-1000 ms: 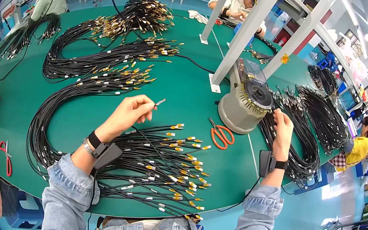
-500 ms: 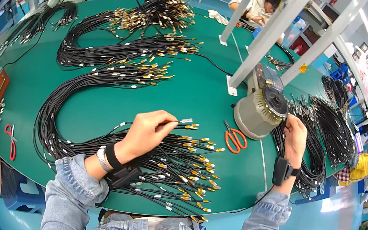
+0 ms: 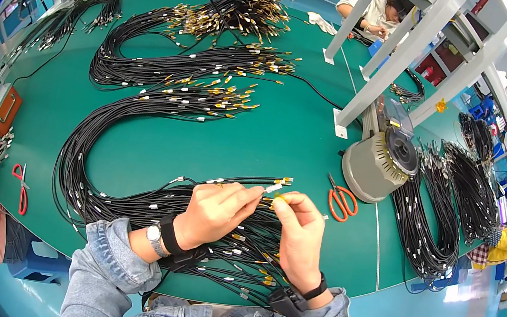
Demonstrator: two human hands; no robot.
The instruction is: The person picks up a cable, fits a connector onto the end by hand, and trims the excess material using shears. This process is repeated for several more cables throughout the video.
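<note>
My left hand (image 3: 217, 214) is closed in a pinch on a black cable, whose white tag (image 3: 273, 188) sticks out past the fingertips. Facing it, my right hand (image 3: 302, 238) pinches a small yellow piece (image 3: 280, 197) right by the tag; its exact kind is too small to make out. Beneath both hands spreads a bundle of black cables (image 3: 87, 139) with yellow and white ends. To the right of my hands lie orange-handled cutters (image 3: 342, 203), and beyond them stands a grey rounded machine (image 3: 364, 171) with a black disc.
More black cable bundles lie behind (image 3: 141, 74) and at the right edge (image 3: 429, 219). Red-handled scissors (image 3: 22, 188) rest at the left. A white metal post (image 3: 390, 67) rises from the green table (image 3: 203, 140). Several people work around it.
My right hand has moved left from beside the grey machine to my left hand, and now holds the yellow piece. My left hand keeps its pinch on the cable. The view has shifted slightly.
</note>
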